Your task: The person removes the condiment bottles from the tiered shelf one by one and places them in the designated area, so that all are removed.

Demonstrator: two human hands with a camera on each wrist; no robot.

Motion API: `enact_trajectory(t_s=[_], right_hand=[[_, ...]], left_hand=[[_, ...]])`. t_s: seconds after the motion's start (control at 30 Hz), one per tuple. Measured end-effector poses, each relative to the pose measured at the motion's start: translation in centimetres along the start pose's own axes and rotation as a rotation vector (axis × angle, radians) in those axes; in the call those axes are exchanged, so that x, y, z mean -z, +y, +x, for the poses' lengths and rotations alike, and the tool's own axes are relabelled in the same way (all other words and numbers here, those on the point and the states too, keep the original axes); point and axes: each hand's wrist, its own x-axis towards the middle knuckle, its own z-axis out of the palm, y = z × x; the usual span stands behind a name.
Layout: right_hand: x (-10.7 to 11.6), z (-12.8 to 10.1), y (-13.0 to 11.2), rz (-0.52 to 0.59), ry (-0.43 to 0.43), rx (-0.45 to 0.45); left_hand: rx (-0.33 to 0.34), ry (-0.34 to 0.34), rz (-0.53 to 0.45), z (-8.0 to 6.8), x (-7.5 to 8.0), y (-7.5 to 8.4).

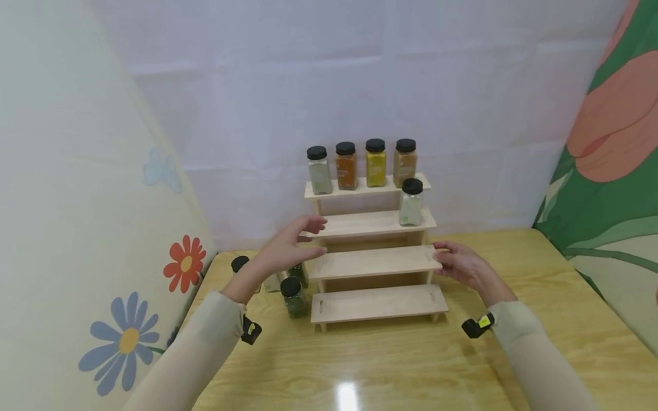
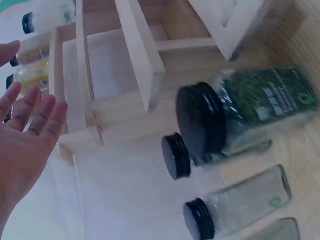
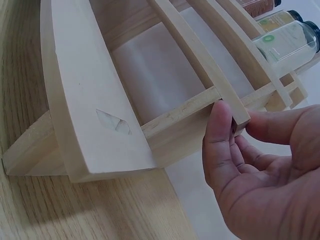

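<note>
A four-step wooden spice rack (image 1: 377, 262) stands at the back of the table. Its top step carries a row of black-capped jars (image 1: 361, 164), and one pale jar (image 1: 411, 202) stands at the right end of the second step. My right hand (image 1: 444, 260) pinches the right end of the third step; in the right wrist view the thumb (image 3: 219, 132) and a fingertip close on the shelf's corner. My left hand (image 1: 308, 237) hovers open by the rack's left end, fingers spread and holding nothing. Just under it stands a green herb jar (image 1: 294, 297).
More jars stand left of the rack: a green one (image 2: 240, 115), a small black-capped one (image 2: 176, 156) and a clear one (image 2: 235, 205). The wooden table (image 1: 390, 365) is walled in by a flowered cloth on the left, a white cloth behind and a green one on the right.
</note>
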Motion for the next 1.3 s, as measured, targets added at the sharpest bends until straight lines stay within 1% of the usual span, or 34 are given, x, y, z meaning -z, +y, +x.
enact_trajectory(t_s=[0.17, 0.3, 0.43, 0.67, 0.83, 1.07, 1.3], right_hand=[[0.0, -0.1, 0.0, 0.021, -0.011, 0.016], [-0.1, -0.1, 0.0, 0.034, -0.017, 0.022], [-0.1, -0.1, 0.0, 0.042, -0.022, 0.029], [-0.1, -0.1, 0.1, 0.032, -0.018, 0.028], [-0.1, -0.1, 0.1, 0.025, -0.011, 0.025], [-0.1, -0.3, 0.0, 0.031, -0.008, 0.014], [-0.1, -0.3, 0.0, 0.032, -0.005, 0.019]], left_hand=[[-0.018, -0.01, 0.019, 2.1, -0.6, 0.8], [-0.051, -0.007, 0.01, 3.5, -1.1, 1.5], [-0.071, 0.015, 0.009, 4.8, -1.5, 2.1], [-0.084, 0.013, 0.031, 6.8, -2.2, 3.0], [-0.081, 0.018, 0.049, 7.9, -2.6, 3.8], [-0.059, -0.014, 0.068, 9.4, -3.3, 4.5], [-0.036, -0.002, 0.069, 10.8, -3.8, 5.7]])
